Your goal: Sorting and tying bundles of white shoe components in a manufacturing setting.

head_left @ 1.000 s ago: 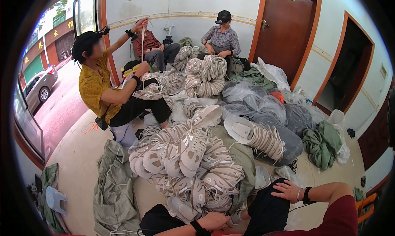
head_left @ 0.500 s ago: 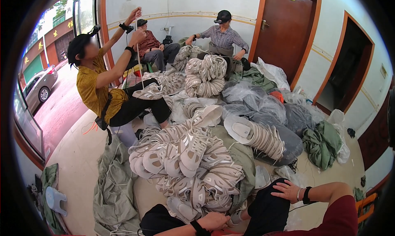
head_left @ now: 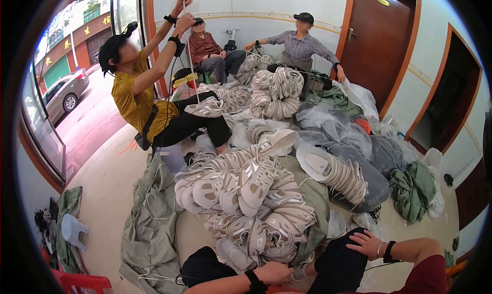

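My right hand (head_left: pixel 365 244) lies on my dark-trousered knee (head_left: pixel 342 255), fingers spread, holding nothing. Low in the middle, my left hand (head_left: pixel 275 272) rests beside my other leg's ankle; its fingers are turned down and mostly hidden. Just beyond it is a big heap of beige and white shoe uppers (head_left: pixel 251 191), strung in thick bundles with their laced fronts showing. A further stacked row of uppers (head_left: pixel 335 173) lies to the right, against dark plastic. Neither hand touches the large heap's top.
At left, a person in yellow (head_left: pixel 136 89) pulls a white lace upward from a shoe upper (head_left: pixel 205 108). A person in stripes (head_left: pixel 297 50) and one in dark red (head_left: pixel 205 50) sit behind. Green sacks (head_left: pixel 151 222), plastic bags (head_left: pixel 333 125), a blue stool (head_left: pixel 74 231) and red stool (head_left: pixel 82 282) lie around.
My view has turned a little left, so the scene sits further right. The person in stripes has stretched an arm out to the right. My hands stay in much the same place.
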